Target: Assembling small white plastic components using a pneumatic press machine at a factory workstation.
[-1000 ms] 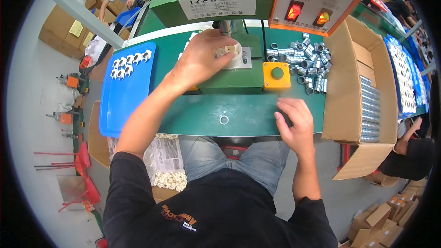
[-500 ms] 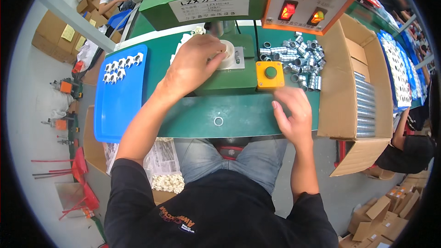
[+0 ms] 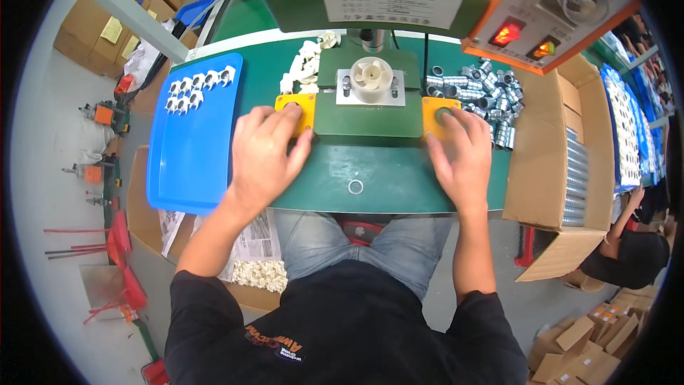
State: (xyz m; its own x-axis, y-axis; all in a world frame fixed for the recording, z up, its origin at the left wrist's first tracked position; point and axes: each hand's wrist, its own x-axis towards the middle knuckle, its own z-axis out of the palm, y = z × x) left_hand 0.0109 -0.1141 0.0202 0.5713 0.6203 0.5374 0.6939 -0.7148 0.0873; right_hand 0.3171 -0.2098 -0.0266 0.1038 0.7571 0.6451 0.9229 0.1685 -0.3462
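Observation:
My left hand [image 3: 265, 155] rests with its fingers stretched over the left yellow button box [image 3: 305, 111], covering most of its button. On the right, my right hand [image 3: 462, 153] has its fingers spread across the green button [image 3: 444, 115] of the other yellow box [image 3: 429, 128]. Neither hand grips anything. Between the boxes, a round whitish holder [image 3: 371, 80] with a finned inside sits on a metal plate [image 3: 349, 98] of the green press [image 3: 367, 117]. The press's metal ram [image 3: 372, 41] hangs just behind and above it. A small metal ring [image 3: 355, 187] lies on the green tabletop nearer me.
A blue tray [image 3: 189, 171] at left bears several white parts with metal sleeves [image 3: 199, 84]. Loose white plastic pieces [image 3: 306, 64] lie behind my left hand. Metal sleeves [image 3: 491, 93] are heaped at right, beside an open carton [image 3: 545, 171]. An orange control box [image 3: 548, 7] overhangs the right side.
My left hand has moved from the holder back and left to the left button box, uncovering the holder. My right hand has come up onto the right button. The view has shifted slightly.

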